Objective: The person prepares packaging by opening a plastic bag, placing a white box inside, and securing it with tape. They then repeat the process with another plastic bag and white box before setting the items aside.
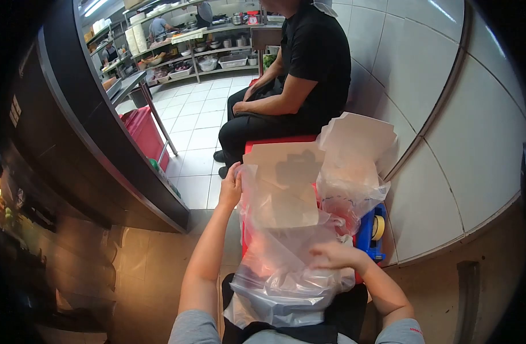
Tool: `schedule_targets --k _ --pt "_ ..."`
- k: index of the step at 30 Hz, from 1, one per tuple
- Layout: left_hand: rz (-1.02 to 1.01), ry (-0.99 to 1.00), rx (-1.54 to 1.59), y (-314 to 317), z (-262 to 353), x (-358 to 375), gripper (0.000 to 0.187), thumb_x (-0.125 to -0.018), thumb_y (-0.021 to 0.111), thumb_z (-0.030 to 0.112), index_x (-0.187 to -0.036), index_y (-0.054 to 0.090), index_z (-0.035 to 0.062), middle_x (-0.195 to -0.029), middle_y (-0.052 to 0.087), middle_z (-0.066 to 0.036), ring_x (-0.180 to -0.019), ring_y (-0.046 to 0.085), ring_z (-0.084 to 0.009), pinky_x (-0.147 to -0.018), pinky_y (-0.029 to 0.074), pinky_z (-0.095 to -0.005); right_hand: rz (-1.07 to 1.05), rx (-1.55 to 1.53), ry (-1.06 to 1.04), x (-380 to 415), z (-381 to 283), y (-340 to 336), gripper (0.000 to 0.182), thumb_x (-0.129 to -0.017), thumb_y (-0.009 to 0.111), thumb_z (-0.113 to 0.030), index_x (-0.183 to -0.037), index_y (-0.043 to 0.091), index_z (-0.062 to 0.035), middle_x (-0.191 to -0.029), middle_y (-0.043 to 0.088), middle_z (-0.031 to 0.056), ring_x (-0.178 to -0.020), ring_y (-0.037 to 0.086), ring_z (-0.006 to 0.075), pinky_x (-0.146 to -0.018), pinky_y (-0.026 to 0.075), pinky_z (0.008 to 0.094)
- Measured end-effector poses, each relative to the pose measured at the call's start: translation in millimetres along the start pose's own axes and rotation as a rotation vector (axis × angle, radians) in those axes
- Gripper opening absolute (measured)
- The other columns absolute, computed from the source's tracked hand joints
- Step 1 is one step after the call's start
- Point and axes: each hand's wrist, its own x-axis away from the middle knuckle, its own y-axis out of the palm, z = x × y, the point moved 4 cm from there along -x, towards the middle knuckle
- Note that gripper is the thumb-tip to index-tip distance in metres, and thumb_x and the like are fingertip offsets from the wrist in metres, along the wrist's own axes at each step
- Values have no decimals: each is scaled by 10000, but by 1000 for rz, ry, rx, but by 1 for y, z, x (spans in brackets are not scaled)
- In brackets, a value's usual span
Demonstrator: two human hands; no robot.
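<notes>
A flat sheet of cardboard (291,172), with notched edges like an unfolded box, lies partly inside a clear plastic bag (286,281) spread over my lap. My left hand (231,186) is closed on the bag's edge at the left side of the cardboard. Over the bag's right part is my right hand (334,255), smeared by motion, so its grip does not show. Farther right, more cardboard sheets (357,137) lean in a second clear bag (352,195). Red plastic (247,243) shows beneath the bags.
A blue tape dispenser (366,232) with a yellow roll stands at the right by the tiled wall (429,143). Ahead sits a person in black (317,63). Left are a dark counter (96,143) and a red bin (145,135). Kitchen shelves (217,69) stand behind.
</notes>
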Motion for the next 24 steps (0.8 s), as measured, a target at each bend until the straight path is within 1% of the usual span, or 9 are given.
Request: schedule_targets --k 3,6,9,10,12,15,18,21,24 --pt "-34 -27 4 3 -10 1 395 -929 478 169 -1308 398 94 -638 569 -104 -557 557 -182 -563 462 -323 514 278 -137 -11 -40 -41 510 -699 701 -423 -1090 589 -115 -969 584 137 -937 582 303 -787 465 398" --pt "-86 -178 118 10 -33 9 504 -905 516 181 -1356 310 90 -749 603 -106 -628 586 -185 -583 476 -326 593 586 -317 -38 -60 -34 370 -695 728 -311 -1000 623 -129 -871 564 95 -864 576 278 -762 458 349" --pt "-20 -453 387 15 -54 44 635 -873 583 222 -1381 233 72 -867 609 -99 -648 592 -172 -549 483 -302 482 645 -284 -74 -13 -12 231 -710 711 -223 -905 648 -118 -855 565 81 -846 579 233 -734 457 323" --pt "1 -585 410 10 -43 65 673 -863 612 255 -1375 224 54 -901 611 -91 -638 592 -157 -519 485 -279 469 586 -298 -76 -10 -16 182 -732 690 -194 -893 654 -117 -864 568 73 -825 576 239 -721 461 329" --pt "-36 -844 461 6 -20 100 546 -843 643 265 -1258 376 31 -830 597 -60 -586 563 -113 -461 450 -234 433 457 -324 -80 -8 -24 96 -776 649 -135 -869 666 -116 -883 572 56 -781 571 250 -694 469 341" --pt "-74 -868 559 8 -21 127 318 -846 651 263 -1043 523 48 -777 589 -30 -569 556 -89 -444 435 -208 495 -61 -297 -76 -20 -47 94 -826 598 -88 -882 672 -106 -855 592 32 -771 587 215 -690 473 314" --pt "-25 -793 905 5 -18 124 182 -862 638 245 -873 581 72 -729 580 1 -559 550 -79 -436 437 -209 636 -255 -341 -75 -6 -90 109 -877 553 -90 -897 660 -75 -849 618 10 -784 599 164 -706 475 272" --pt "-13 -659 925 -2 -21 117 152 -874 622 228 -858 603 78 -721 588 13 -586 565 -82 -476 469 -221 763 -835 -134 -67 4 -122 129 -900 535 -120 -918 641 -49 -845 626 3 -789 595 115 -700 475 246" --pt "22 -591 915 -4 -14 110 168 -876 620 243 -903 614 78 -737 601 13 -622 579 -83 -522 485 -224 875 -854 -209 -68 25 -157 170 -928 494 -156 -939 629 -54 -871 639 18 -787 604 124 -688 470 242"
